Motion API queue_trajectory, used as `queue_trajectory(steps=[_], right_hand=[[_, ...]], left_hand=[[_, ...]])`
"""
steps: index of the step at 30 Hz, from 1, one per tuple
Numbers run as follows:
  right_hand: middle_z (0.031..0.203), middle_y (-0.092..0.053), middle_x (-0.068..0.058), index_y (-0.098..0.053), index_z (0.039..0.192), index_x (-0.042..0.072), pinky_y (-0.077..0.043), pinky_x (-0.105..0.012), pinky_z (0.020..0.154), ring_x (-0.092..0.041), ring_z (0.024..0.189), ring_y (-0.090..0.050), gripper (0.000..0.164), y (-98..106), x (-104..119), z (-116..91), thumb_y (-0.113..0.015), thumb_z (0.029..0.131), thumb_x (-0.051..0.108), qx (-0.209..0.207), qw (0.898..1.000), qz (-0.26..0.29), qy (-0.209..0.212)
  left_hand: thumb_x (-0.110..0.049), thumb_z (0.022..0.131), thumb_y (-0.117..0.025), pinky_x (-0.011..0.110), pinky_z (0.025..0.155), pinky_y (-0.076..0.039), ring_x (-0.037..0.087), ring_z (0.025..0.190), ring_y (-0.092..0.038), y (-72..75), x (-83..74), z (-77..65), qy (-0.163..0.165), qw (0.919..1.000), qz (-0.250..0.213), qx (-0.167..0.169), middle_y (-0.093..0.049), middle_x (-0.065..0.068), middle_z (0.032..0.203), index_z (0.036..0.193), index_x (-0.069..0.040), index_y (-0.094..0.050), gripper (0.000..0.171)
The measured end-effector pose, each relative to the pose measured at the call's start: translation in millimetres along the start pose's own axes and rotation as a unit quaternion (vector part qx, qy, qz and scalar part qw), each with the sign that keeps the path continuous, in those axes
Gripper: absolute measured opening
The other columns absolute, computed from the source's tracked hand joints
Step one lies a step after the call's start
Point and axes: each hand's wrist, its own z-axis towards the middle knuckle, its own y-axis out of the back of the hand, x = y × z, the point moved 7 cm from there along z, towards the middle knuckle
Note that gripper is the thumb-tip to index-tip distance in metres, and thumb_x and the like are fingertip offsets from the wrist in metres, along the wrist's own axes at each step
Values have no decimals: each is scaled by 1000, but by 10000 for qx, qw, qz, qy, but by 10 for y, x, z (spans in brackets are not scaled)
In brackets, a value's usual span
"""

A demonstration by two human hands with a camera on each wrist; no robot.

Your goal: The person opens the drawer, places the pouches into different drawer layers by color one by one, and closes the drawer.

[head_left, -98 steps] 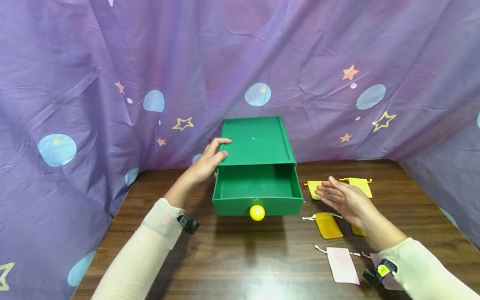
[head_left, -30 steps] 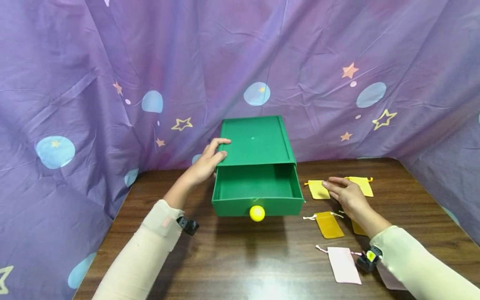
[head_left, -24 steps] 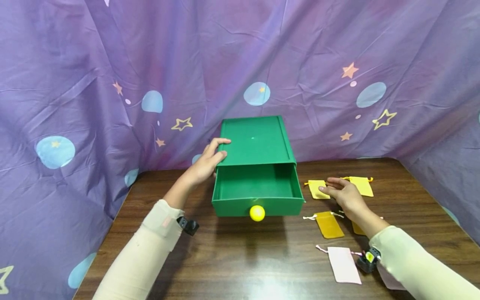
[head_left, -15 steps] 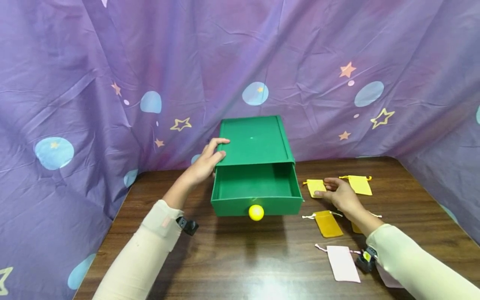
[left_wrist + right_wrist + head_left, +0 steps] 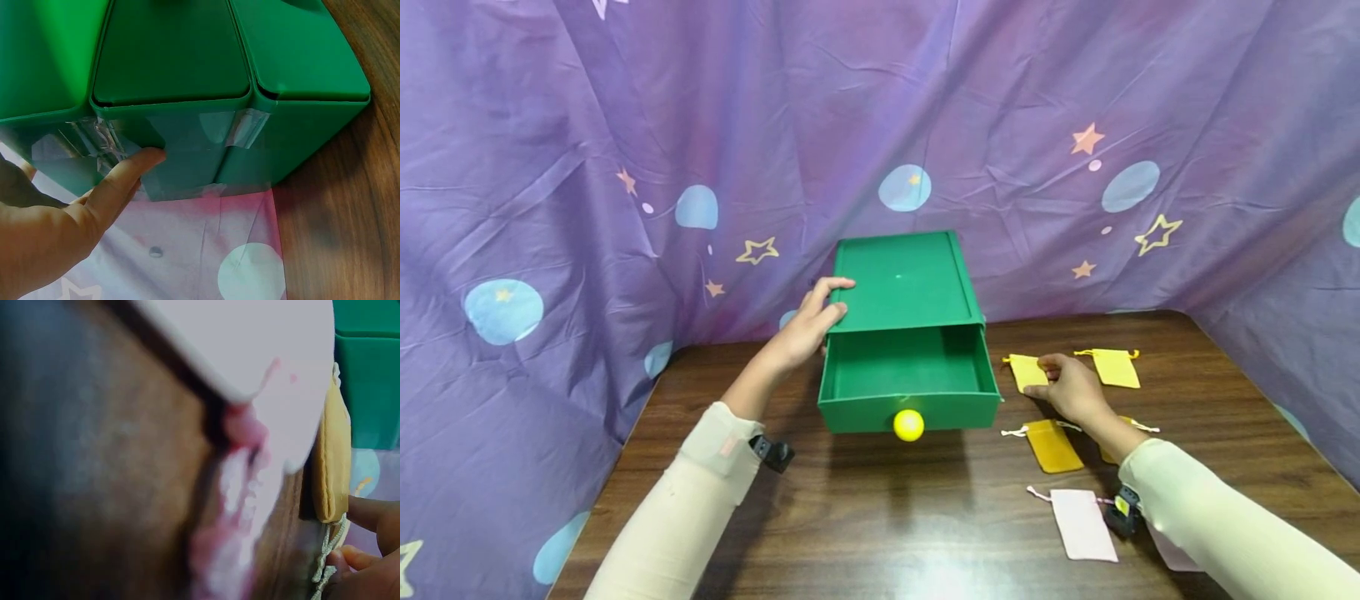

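My left hand (image 5: pixel 801 333) rests at the upper left edge of a green drawer unit (image 5: pixel 910 279); one finger and the thumb touch it. In the left wrist view a fairly straight finger lies against its taped face (image 5: pixel 194 150). The top drawer (image 5: pixel 910 412), with a yellow ball-shaped knob (image 5: pixel 908 425), is pulled out and looks bare inside. My right hand (image 5: pixel 1075 392) pinches the right side of a small yellow drawstring pouch (image 5: pixel 1027 373) between thumb and fingers. In the right wrist view its fingers (image 5: pixel 369 512) are partly hidden behind a gold pouch (image 5: pixel 332 456).
A second yellow pouch (image 5: pixel 1115 368) lies behind the right hand. Nearer are a gold pouch (image 5: pixel 1052 446) and another partly under the forearm. A pink pouch (image 5: pixel 1084 525) lies at the front, a further one half hidden beside it. A purple curtain (image 5: pixel 1015 100) hangs behind the table (image 5: pixel 820 525).
The right hand has come down and left from above the pouches, and its thumb and fingers have closed on the left yellow pouch, which now sits slightly tilted. The left hand stays on the drawer unit.
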Motion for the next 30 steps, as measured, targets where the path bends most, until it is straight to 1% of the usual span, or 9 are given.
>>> queue_trajectory(steps=[4, 7, 10, 15, 21, 26, 28, 30], right_hand=[[97, -71, -23, -67, 113, -13, -52, -39, 75, -33, 88, -67, 43, 11, 13, 8, -85, 80, 9, -57, 10000, 5, 35], [91, -71, -19, -69, 108, -9, -47, -34, 70, -25, 80, -64, 34, 18, 4, 12, -82, 81, 6, -79, 10000, -2, 15], [88, -72, -17, -70, 103, -6, -45, -35, 67, -23, 76, -63, 27, 23, -10, 12, -80, 81, 5, -88, 9999, -49, -9], [86, -73, -17, -72, 98, -4, -45, -36, 66, -27, 76, -65, 18, 22, -28, 27, -78, 83, 4, -64, 9999, -78, -41], [83, -71, -16, -72, 96, -5, -44, -36, 67, -25, 75, -61, 16, 51, -24, 38, -76, 84, 4, -40, 9999, 31, -92], [83, -71, -15, -73, 96, -5, -44, -35, 68, -26, 77, -60, 15, 68, -34, 41, -76, 84, 4, -47, 9998, 100, -143], [84, -71, -15, -74, 97, -5, -43, -35, 68, -27, 78, -60, 16, 74, -37, 40, -76, 84, 5, -36, 9998, 128, -168], [85, -71, -15, -74, 97, -5, -43, -36, 68, -27, 78, -60, 16, 79, -41, 38, -76, 85, 5, -19, 9997, 154, -199]], left_hand=[[-26, 105, -42, 27, 53, -46, 23, 63, -43, 3, 7, 2, 4, 10000, 5, -26, -26, 27, 150, 153, -17, -38, 49], [-25, 104, -42, 26, 52, -46, 22, 63, -43, 1, 12, 4, 7, 10000, 10, -52, -25, 27, 150, 152, -16, -38, 49], [-25, 105, -42, 25, 51, -46, 20, 62, -42, -5, 12, 5, 9, 10000, 2, -53, -26, 28, 150, 152, -16, -38, 49], [-25, 104, -42, 25, 51, -45, 20, 64, -43, -6, 0, 0, -7, 10000, -16, -64, -27, 27, 148, 152, -16, -38, 49], [-25, 105, -42, 25, 51, -45, 21, 69, -45, -7, 11, 1, 18, 10000, -27, -39, -26, 27, 148, 152, -16, -38, 49], [-25, 104, -42, 26, 52, -48, 26, 83, -49, -4, 20, 9, 10, 10000, -50, -55, -25, 27, 149, 152, -16, -38, 49], [-25, 104, -42, 27, 52, -49, 27, 86, -49, -4, 27, 11, 18, 10000, -50, -59, -25, 27, 149, 152, -16, -38, 49], [-26, 104, -42, 27, 52, -49, 27, 83, -49, -5, 33, 12, 29, 10000, -40, -52, -25, 27, 149, 152, -16, -38, 49]])
